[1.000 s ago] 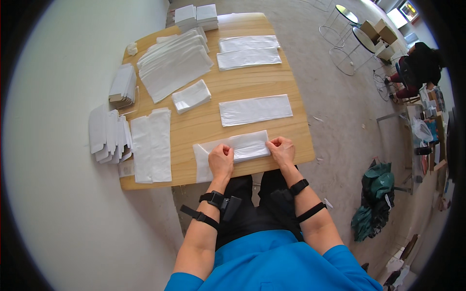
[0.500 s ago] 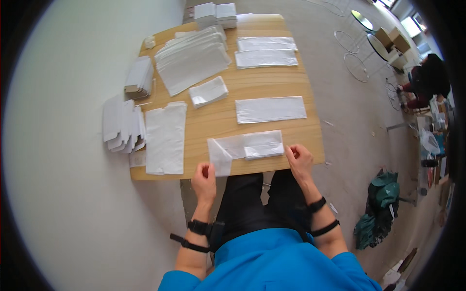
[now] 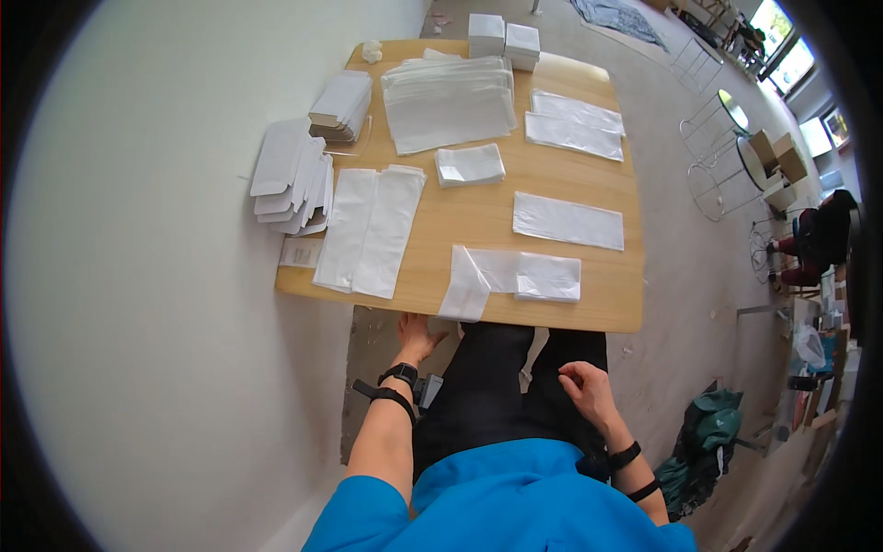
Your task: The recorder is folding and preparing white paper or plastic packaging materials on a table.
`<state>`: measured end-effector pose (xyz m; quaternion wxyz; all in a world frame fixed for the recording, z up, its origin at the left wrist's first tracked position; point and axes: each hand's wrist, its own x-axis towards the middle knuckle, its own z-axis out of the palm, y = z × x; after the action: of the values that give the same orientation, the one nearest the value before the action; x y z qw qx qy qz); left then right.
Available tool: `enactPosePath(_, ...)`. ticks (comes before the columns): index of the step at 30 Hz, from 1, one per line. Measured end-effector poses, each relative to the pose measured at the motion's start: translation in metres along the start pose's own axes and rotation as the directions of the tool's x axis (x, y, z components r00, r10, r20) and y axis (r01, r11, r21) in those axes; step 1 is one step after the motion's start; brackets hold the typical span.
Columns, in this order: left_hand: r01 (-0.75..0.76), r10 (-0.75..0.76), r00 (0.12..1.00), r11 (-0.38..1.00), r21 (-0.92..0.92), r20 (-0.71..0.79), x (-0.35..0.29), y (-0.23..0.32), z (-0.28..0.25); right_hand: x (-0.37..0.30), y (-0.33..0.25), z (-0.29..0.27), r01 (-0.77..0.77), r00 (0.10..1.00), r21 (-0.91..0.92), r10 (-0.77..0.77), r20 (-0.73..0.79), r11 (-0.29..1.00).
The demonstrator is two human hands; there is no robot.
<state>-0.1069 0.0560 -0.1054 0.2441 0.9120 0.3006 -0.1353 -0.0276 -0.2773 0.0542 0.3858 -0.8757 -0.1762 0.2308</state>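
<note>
A folded sheet of thin white translucent film lies at the table's near edge; its left end is folded down at an angle and its right end is a thicker packet. Just below that edge is my left hand, fingers stretched forward and thumb apart, holding nothing visible. The table edge may hide its fingertips. Over my right thigh hovers my right hand, fingers curled in and nothing seen in them. Neither hand touches the film. Beyond it lies a flat white folded sheet.
The wooden table also bears a white sheet pile, more folded sheets, a small packet, long sheets, flat white cartons and white stacks. A wall stands left. Another person sits far right.
Both hands have drawn back from the film sheet: the left to the table's edge with fingers extended, the right down over my thigh. My view has shifted, so the table appears farther right.
</note>
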Motion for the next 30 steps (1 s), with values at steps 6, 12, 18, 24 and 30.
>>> enactPosePath(6,-0.065,0.145,0.974,0.917,-0.394,0.174,-0.007,0.013,-0.041,-0.015,0.000,0.001,0.043,0.997,-0.061,-0.046,-0.058,0.997)
enactPosePath(12,0.272,0.275,0.873,0.410,-0.870,0.402,-0.042,0.057,-0.136,0.023,-0.102,0.038,0.456,0.876,-0.254,-0.480,-0.042,0.853)
enactPosePath(18,0.358,0.429,0.745,0.388,-0.849,0.510,-0.021,0.099,-0.155,0.070,-0.133,0.073,0.470,0.745,-0.442,-0.612,-0.264,0.764)
enactPosePath(24,-0.243,0.205,0.967,0.568,-0.787,-0.151,-0.011,0.111,-0.157,0.112,-0.100,0.041,0.153,0.914,0.325,-0.009,-0.405,0.933)
enactPosePath(30,-0.607,0.521,0.736,0.790,-0.081,-0.432,-0.020,0.113,-0.111,0.120,-0.062,-0.025,0.033,0.948,0.836,0.248,-0.200,0.548)
